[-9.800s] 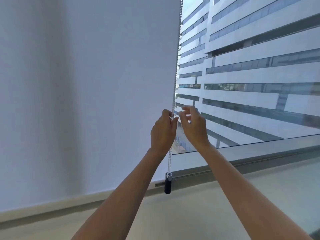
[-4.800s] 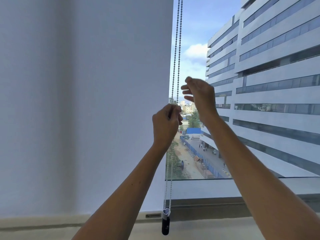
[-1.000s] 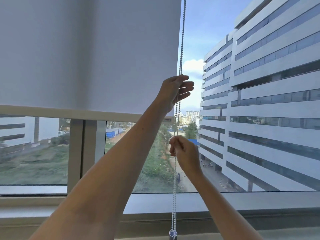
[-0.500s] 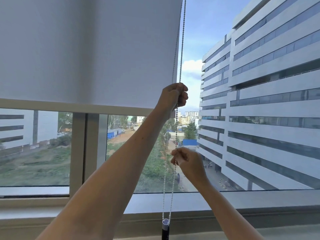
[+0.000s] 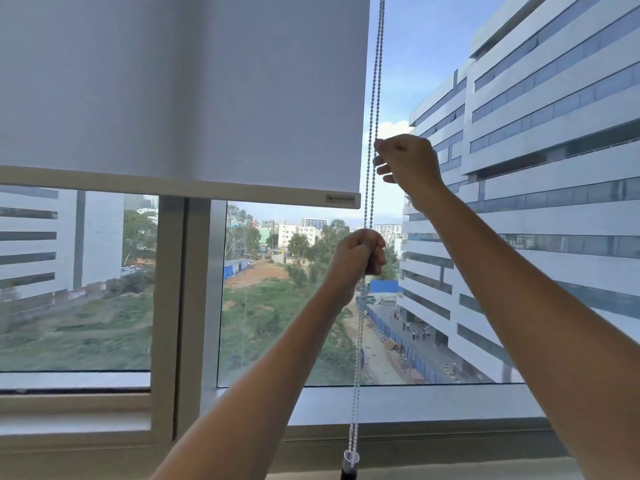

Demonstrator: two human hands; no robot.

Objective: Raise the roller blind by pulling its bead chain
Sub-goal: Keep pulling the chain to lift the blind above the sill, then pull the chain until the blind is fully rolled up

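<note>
The white roller blind (image 5: 180,91) covers the upper part of the window, and its bottom rail (image 5: 173,187) hangs about midway up the glass. The bead chain (image 5: 376,81) runs down along the blind's right edge as two strands, ending at a black weight (image 5: 348,474) near the sill. My left hand (image 5: 360,258) is a closed fist around the chain, below the rail. My right hand (image 5: 407,161) is higher up. Its thumb and forefinger pinch the chain level with the bottom of the blind, while the other fingers stay loose.
A pale window frame post (image 5: 180,306) divides the glass and a sill (image 5: 415,407) runs along the bottom. Outside are a large office building (image 5: 554,168) on the right and green ground on the left.
My left hand has come down along the chain from level with the rail to below it. My right hand has gone up from below and taken the chain higher. The blind's rail sits slightly higher.
</note>
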